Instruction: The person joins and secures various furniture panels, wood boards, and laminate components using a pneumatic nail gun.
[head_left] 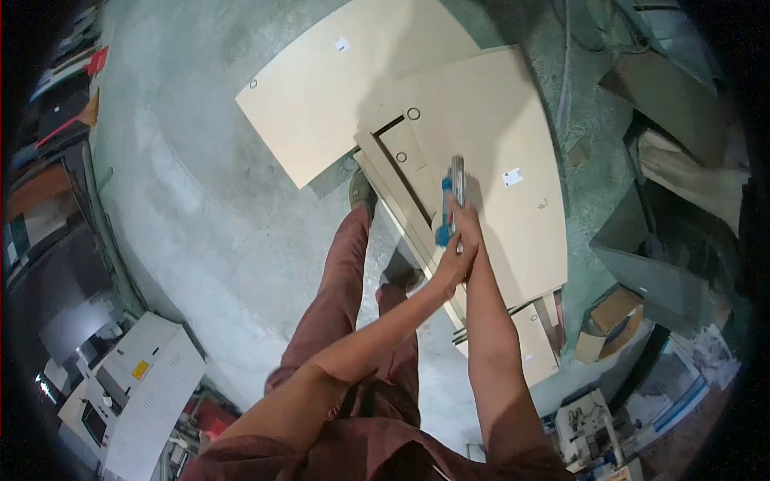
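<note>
head view: right hand (464, 228) grasps blue tool (446, 192) on stacked boards (497, 136), left hand (451, 271) at its wrist (grip unclear); cardboard box (613, 317) contents hidden.

Bare concrete floor (200, 200) is lying open left of the stacked panels (497, 136). Scrap boards (666, 168) are crowding the right side, and a white machine (136, 385) is blocking the lower left.

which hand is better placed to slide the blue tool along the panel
Probably right: the right hand grips the blue tool on the panel; the left hand only rests behind it.
</note>
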Motion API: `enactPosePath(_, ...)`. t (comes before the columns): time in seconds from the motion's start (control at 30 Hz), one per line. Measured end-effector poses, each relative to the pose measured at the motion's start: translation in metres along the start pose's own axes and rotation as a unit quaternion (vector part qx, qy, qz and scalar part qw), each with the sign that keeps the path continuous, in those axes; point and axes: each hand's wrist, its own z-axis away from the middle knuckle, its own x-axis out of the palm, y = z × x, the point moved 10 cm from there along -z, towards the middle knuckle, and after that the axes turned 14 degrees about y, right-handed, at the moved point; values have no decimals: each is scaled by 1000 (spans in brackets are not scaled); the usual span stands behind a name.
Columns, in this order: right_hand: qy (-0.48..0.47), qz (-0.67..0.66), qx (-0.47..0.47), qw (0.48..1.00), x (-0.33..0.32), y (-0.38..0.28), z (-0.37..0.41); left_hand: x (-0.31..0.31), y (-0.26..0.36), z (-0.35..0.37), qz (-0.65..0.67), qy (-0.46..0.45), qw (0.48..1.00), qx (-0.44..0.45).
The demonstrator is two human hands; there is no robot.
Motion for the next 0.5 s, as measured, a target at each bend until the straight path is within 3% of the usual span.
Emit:
enactPosePath(0.1,-25,-48,-37,998,35,-67,-20,-7,51,-30,-3,-2,1000,31)
enactPosePath(0.17,-46,-67,-41,996,58,-102,-33,-12,96,-47,7,5,994,109)
enactPosePath(0.23,-38,-127,-43,990,72,-132,-49,-18,126,-61,20,19,994,106)
enactPosePath(0.5,-54,-210,29,976,105,-150,-81,-30,174,-100,-50,39,987,148)
